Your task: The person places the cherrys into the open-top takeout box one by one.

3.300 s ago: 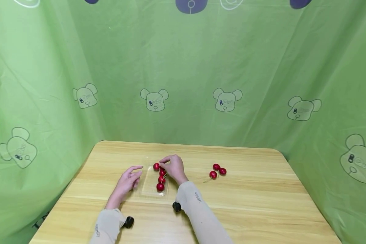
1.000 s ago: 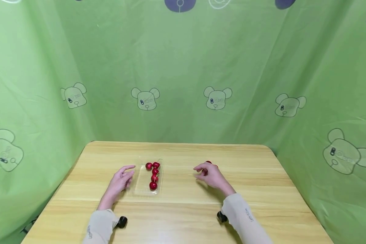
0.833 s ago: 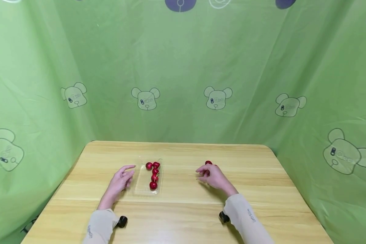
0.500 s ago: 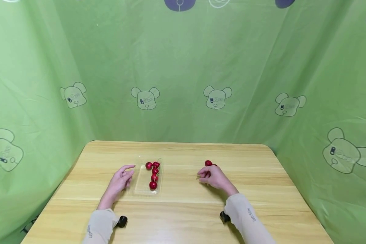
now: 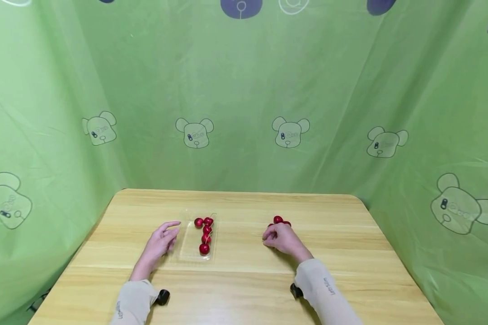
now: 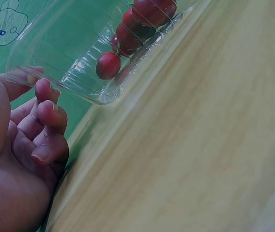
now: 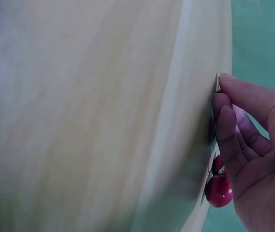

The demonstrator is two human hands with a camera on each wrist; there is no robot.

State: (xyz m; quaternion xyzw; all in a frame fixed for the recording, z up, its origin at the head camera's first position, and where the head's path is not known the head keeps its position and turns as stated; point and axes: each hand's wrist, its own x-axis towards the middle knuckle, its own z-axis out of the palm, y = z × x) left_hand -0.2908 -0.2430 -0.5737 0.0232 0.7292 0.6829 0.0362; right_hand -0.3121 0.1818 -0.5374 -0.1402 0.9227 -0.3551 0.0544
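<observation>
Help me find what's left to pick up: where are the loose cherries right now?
In the head view, the loose cherries lie on the table right of centre, just beyond the right hand, well right of the clear tray.

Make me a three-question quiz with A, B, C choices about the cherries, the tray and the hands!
1. Where is the clear plastic tray?
A. beside the left hand
B. under the right hand
C. off the wooden table

2. How many cherries show in the tray from the head view?
A. one
B. five
C. ten

3. What is the right hand doing?
A. lying flat and open, far from any fruit
B. pinching a cherry stem with its fingers beside the loose cherries
C. lifting the tray

Answers:
1. A, the tray sits just right of the left hand's fingertips.
2. B, five red cherries are countable, in a rough line.
3. B, the right wrist view shows thumb and fingers closed on a thin stem, a cherry below the palm.
</observation>
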